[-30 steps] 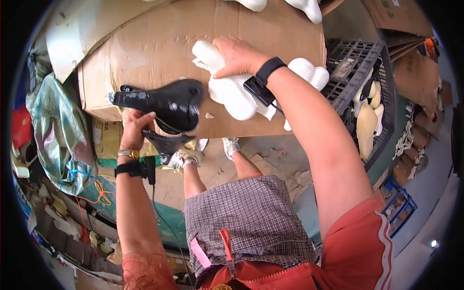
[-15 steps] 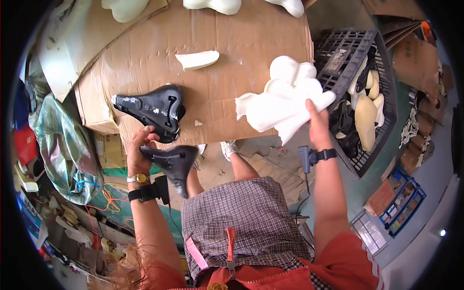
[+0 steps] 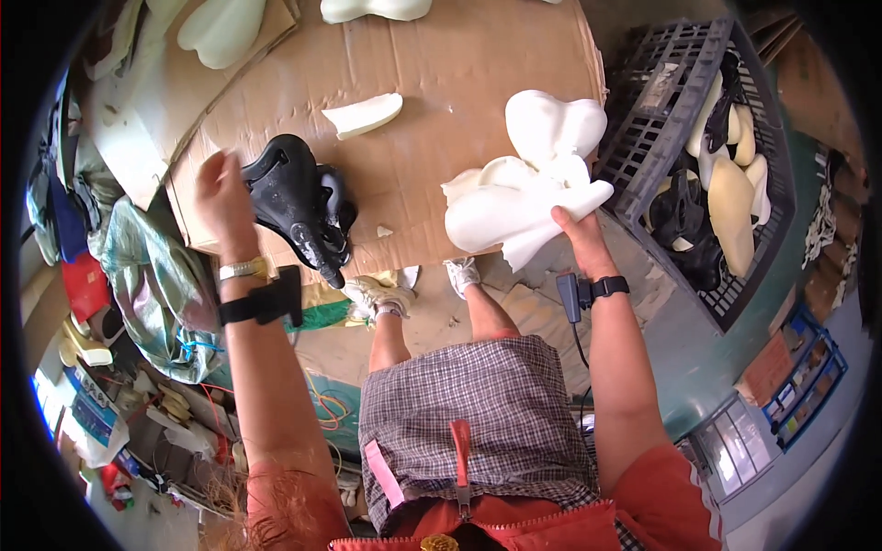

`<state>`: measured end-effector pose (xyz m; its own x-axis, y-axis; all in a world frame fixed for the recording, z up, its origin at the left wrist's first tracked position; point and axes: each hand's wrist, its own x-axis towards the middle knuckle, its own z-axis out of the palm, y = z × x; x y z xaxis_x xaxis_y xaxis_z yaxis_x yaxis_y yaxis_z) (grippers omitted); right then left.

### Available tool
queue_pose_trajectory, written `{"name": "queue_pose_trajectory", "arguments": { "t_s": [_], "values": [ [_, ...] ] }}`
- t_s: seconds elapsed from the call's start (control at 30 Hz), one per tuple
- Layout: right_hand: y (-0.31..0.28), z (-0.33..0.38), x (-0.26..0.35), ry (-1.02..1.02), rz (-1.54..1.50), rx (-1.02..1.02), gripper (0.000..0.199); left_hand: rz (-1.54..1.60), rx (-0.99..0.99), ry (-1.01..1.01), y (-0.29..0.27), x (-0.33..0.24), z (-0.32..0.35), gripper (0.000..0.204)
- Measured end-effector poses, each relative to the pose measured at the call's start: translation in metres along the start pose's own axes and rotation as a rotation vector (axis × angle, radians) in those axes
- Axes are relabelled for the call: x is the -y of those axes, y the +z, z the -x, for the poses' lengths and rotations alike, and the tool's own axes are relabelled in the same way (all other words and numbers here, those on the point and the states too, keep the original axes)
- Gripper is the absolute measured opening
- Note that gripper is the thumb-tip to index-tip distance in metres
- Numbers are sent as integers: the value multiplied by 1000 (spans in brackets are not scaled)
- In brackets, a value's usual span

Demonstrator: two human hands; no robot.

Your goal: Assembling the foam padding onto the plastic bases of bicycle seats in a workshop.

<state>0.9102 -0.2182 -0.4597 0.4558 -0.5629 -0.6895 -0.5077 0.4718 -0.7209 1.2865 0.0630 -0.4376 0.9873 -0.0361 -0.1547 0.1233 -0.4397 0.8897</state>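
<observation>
My left hand is beside the wide end of a black bicycle saddle shell. Its fingers are curled and blurred, and whether they touch the shell is unclear. The shell's narrow nose points toward me past the cardboard's near edge. It partly covers a second black saddle shell. At the right, my right hand is closed on the near end of white saddle pads, its thumb on top and its other fingers hidden below. Several pads overlap in a pile there, including a two-lobed one on the far side.
Cardboard covers the work surface, with a white offcut in the middle. More pale pads lie along the far side. To the right, a grey plastic crate holds black shells and cream pads. A plastic sack hangs at the left.
My left hand has moved away from me and left. The black shell it held has turned and now overlaps the other shell. My right hand and the white pads have shifted slightly left.
</observation>
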Motion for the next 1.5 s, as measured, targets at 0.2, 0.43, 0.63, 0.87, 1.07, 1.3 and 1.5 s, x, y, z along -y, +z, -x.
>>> {"name": "queue_pose_trajectory", "arguments": {
  "t_s": [0.2,0.43,0.63,0.87,1.07,1.3,1.5],
  "values": [
    [25,-2,16,-10,-88,-42,66,-174,179,-296,118,47,20,65],
    [-1,39,3,6,-299,-68,65,397,190,-695,124,37,38,32],
    [-24,66,-20,-20,-567,-131,69,585,251,-752,106,34,53,38],
    [-65,113,-52,52,-763,-90,68,312,493,-355,125,-27,77,17],
    [-8,58,-56,99,-943,-20,57,-1,752,-429,144,0,139,16],
    [21,-10,-45,94,-683,131,67,640,912,-708,157,43,186,27],
    [7,14,-51,181,-629,208,67,401,815,-757,146,40,234,37]
  ]
}}
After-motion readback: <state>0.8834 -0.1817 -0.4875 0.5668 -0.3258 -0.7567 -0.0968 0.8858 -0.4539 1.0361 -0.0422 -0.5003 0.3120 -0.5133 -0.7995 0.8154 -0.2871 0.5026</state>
